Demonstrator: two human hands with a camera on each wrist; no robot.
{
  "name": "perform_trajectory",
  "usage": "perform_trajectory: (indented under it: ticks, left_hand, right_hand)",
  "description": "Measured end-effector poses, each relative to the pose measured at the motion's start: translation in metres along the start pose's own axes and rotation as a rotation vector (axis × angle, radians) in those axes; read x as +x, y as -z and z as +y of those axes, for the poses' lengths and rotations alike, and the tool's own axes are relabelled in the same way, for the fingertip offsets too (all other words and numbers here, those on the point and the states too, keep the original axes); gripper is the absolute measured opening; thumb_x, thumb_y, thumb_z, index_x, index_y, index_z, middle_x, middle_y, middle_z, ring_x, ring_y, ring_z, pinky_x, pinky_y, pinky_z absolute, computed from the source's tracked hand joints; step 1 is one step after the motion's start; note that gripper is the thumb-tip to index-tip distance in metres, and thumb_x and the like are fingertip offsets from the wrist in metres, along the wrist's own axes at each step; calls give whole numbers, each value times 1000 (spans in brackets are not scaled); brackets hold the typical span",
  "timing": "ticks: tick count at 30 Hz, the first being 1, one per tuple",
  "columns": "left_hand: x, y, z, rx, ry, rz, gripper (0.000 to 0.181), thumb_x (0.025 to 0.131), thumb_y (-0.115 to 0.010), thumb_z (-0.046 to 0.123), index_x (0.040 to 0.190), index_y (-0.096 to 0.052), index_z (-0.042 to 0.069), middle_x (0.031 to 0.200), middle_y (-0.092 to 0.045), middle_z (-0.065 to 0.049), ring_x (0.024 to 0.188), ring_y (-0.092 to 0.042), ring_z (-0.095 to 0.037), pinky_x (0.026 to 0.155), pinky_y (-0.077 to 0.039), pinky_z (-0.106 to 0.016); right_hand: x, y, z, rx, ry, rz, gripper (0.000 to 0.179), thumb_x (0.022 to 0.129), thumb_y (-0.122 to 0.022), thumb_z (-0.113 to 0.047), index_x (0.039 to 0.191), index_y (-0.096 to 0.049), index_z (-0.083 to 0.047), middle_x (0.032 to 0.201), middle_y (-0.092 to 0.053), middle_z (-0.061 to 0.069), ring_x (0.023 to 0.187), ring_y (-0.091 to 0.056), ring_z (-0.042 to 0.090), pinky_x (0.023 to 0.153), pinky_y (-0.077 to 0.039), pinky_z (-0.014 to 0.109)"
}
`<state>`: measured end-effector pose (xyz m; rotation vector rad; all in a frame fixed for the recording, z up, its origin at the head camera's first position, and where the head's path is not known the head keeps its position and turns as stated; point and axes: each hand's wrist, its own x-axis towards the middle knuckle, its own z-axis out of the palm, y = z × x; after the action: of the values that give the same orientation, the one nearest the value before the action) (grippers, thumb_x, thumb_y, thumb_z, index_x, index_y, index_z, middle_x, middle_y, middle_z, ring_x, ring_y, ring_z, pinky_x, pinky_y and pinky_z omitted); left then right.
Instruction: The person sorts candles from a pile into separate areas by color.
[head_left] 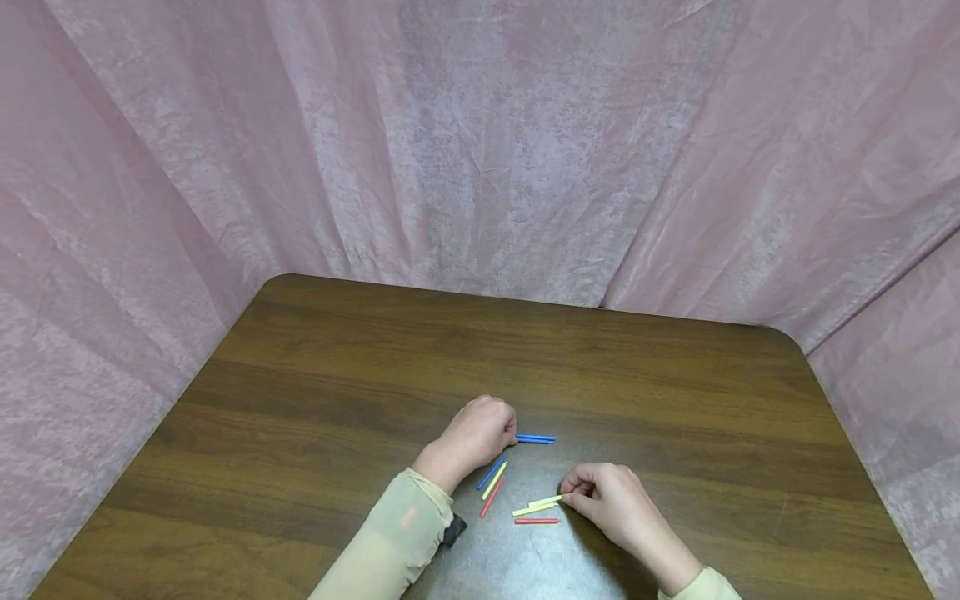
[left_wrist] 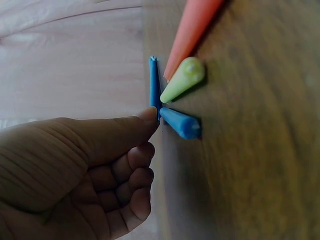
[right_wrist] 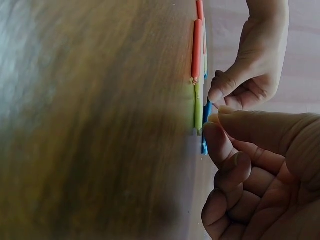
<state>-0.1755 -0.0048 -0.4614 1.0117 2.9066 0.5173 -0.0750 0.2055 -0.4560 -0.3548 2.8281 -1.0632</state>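
Observation:
Thin wax candles in blue, yellow and red lie in small groups on the table. My left hand [head_left: 477,429] pinches the near end of a blue candle [left_wrist: 154,82] between thumb and forefinger; in the head view two blue candles [head_left: 542,440] lie side by side there. Below that hand, a blue candle [head_left: 491,472], a yellow candle [head_left: 494,481] and a red candle [head_left: 492,497] slant together. My right hand [head_left: 617,504] pinches the end of a yellow candle [head_left: 543,502]. Another yellow candle [head_left: 528,510] lies against it, above a red candle [head_left: 537,522].
The brown wood-grain table [head_left: 375,350] has rounded back corners and a glossy patch of light near its front. Pink curtains [head_left: 510,150] hang behind it and on both sides. A black strap piece [head_left: 454,530] shows at the left sleeve.

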Motion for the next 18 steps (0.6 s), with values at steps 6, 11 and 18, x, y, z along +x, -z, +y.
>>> perform_trajectory:
  ticks: [6, 11, 18]
  left_hand:
    - [0, 0, 0, 5, 6, -7, 18, 76, -76, 12, 62, -65, 18, 65, -60, 8, 68, -59, -13, 66, -47, -29]
    - [0, 0, -1, 2, 10, -13, 19, 77, -77, 14, 63, -65, 18, 65, -59, 8, 67, -58, -13, 66, -47, -30]
    - [0, 0, 0, 20, 17, -3, 17, 77, -77, 16, 64, -66, 19, 67, -60, 8, 71, -60, -15, 68, -48, -30]
  right_hand:
    - [1, 1, -1, -1, -6, -7, 10, 78, -78, -12, 76, -71, -18, 66, -57, -18, 58, -46, -4, 58, -41, 22]
    - [2, 0, -2, -8, 1, -2, 13, 78, -78, -11, 75, -69, -20, 66, -56, -19, 58, -46, -5, 58, -41, 22]
    - [4, 0, -4, -13, 12, 7, 15, 79, -75, -9, 75, -69, -22, 66, -56, -20, 59, -46, -5, 59, -42, 22]
